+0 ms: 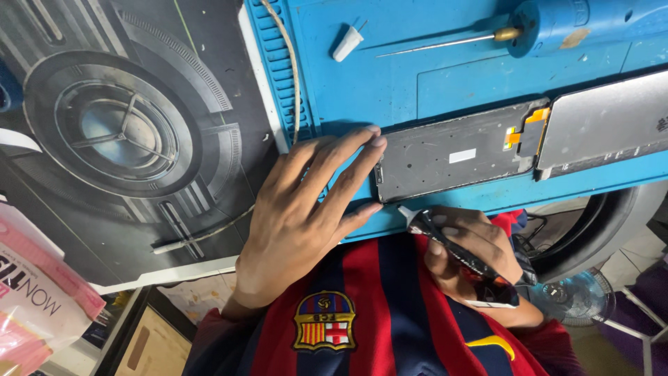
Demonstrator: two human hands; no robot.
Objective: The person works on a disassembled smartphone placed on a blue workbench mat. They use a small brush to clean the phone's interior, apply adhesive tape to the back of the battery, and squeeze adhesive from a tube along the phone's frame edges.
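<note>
pink-and-white package (35,292) lower left, grey screen panel (452,150) on blue mat (445,83)

A blue rubber work mat (417,76) covers the surface beside a dark printed desk mat (125,132) with a circular pattern. Beyond the edge lie pale floor tiles (630,268) and a small fan (574,296).

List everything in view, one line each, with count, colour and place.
Phone screen panel: 1, grey back, on the mat, centre.
Second panel: 1, silver-grey, right of it.
Work mat: 1, blue, top.
Glue tube: 1, black, nozzle at the panel's lower left corner.
Rotary tool: 1, blue, top right.
Cap: 1, white, on the mat.
Desk pad: 1, dark, left.
Left hand: fingertips on the panel's left edge.
Right hand: holds the tube.
</note>
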